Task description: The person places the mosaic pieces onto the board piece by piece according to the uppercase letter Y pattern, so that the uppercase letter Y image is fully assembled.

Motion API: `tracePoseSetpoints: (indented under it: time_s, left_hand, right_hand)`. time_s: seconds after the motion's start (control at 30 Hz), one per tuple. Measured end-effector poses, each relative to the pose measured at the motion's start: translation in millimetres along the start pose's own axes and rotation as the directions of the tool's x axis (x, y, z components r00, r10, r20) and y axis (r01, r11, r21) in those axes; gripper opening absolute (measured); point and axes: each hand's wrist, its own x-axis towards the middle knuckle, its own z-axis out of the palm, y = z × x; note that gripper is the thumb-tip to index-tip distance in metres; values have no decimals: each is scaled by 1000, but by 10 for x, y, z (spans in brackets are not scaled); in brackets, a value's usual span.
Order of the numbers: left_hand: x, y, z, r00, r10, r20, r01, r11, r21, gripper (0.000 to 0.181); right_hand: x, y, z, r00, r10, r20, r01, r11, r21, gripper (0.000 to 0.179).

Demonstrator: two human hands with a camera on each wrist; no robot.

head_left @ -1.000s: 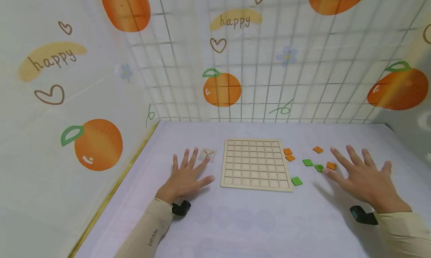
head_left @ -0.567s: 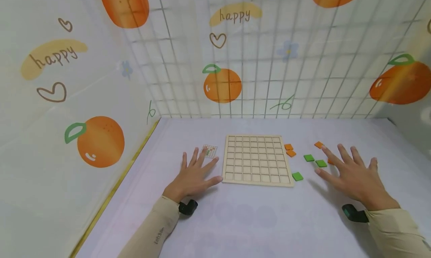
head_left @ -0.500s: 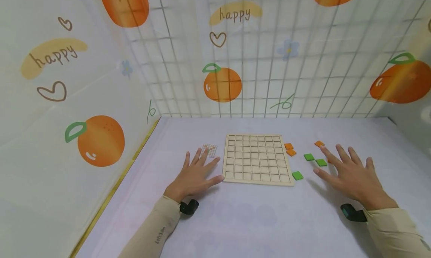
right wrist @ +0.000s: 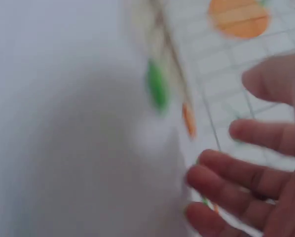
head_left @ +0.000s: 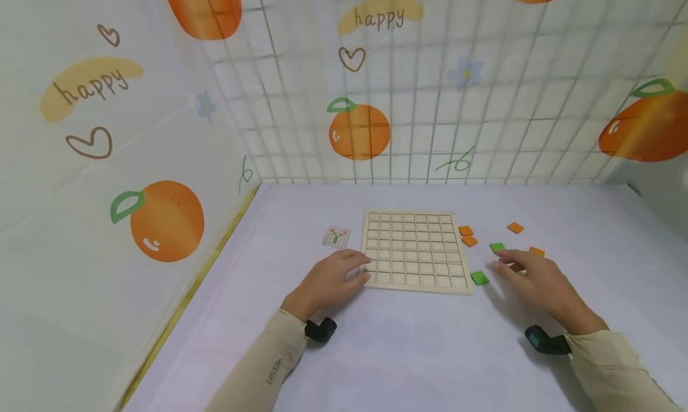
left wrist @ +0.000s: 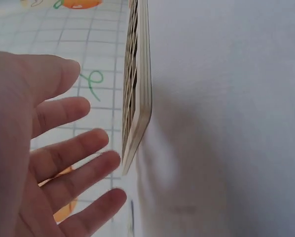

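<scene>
A pale wooden grid board point(head_left: 416, 251) lies flat on the table in the head view. My left hand point(head_left: 329, 280) hovers at its lower left edge, thumb and fingers apart with nothing between them; the left wrist view shows the fingers loosely spread beside the board's rim. To the right of the board, my right hand point(head_left: 543, 288) is above the table, fingers slightly bent and holding nothing. Near its fingertips are one green tile point(head_left: 497, 246) and another green tile point(head_left: 479, 277) by the board's corner. An orange tile point(head_left: 536, 252) shows partly behind the hand.
A small printed pattern card point(head_left: 336, 237) lies left of the board. Two orange tiles point(head_left: 469, 240) rest close against its right side, and a single orange tile point(head_left: 515, 227) sits farther back. Patterned cloth walls point(head_left: 408, 119) enclose the table at the back and sides.
Both hands have moved inward toward the board, and their spread fingers have relaxed and drawn together. The card is uncovered; one green tile has become hidden by the right hand. The view has tilted slightly down.
</scene>
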Motion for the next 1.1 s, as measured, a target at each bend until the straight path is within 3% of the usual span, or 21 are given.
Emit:
tracePoseSetpoints:
  time_s: [0.1, 0.23, 0.47, 0.67, 0.9, 1.1]
  left_hand:
    - [-4, 21, 45, 999, -23, 37, 24, 999, -43, 42]
    - [7, 10, 83, 999, 0, 36, 1, 999, -50, 41]
    - [131, -80, 107, 998, 65, 9, -64, 993, -101, 37]
    - [134, -198, 158, 998, 69, 8, -67, 986, -154, 33]
    - [99, -253, 189, 998, 69, 2, -67, 980, -186, 35]
    - [90, -269, 229, 996, 67, 59, -50, 969, -243, 41]
  right_hand:
    - [1, -39, 97, 998, 56, 40, -63, 983, 174, 60]
    - [17, -77, 197, 995, 89, 50, -98, 969, 228, 59]
    - [20, -37, 172, 998, 31, 48, -39, 982, 186, 53]
    - [45, 8, 191, 997, -12, 78, -2, 984, 179, 53]
    - [81, 0, 223, 997, -53, 61, 42, 986, 163, 45]
    - [77, 28, 249, 998, -42, 39, 36, 990, 137, 38]
